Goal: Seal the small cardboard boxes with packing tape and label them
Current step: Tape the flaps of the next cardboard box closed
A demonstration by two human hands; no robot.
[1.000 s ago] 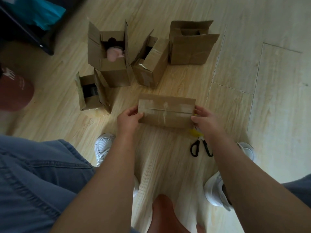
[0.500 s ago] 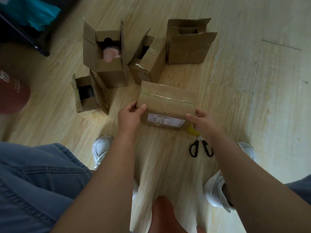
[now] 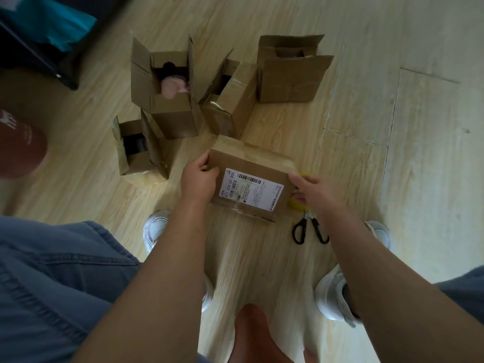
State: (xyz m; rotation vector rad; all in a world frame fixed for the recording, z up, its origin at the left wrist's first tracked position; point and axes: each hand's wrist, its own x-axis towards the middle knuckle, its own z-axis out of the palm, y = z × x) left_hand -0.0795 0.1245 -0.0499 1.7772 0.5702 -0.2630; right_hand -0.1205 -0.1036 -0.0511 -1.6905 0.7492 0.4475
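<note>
Closed brown rectangular cardboard box, white barcoded label facing up. Gripped at either end by left hand and right hand.

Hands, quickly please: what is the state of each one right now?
Left hand: closed, grips the left end of the box.
Right hand: closed, grips the right end of the box.

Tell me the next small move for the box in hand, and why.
Probably set the box down to one side: the left hand and right hand grip its ends, its label is already on, and four open boxes behind it wait.
</note>
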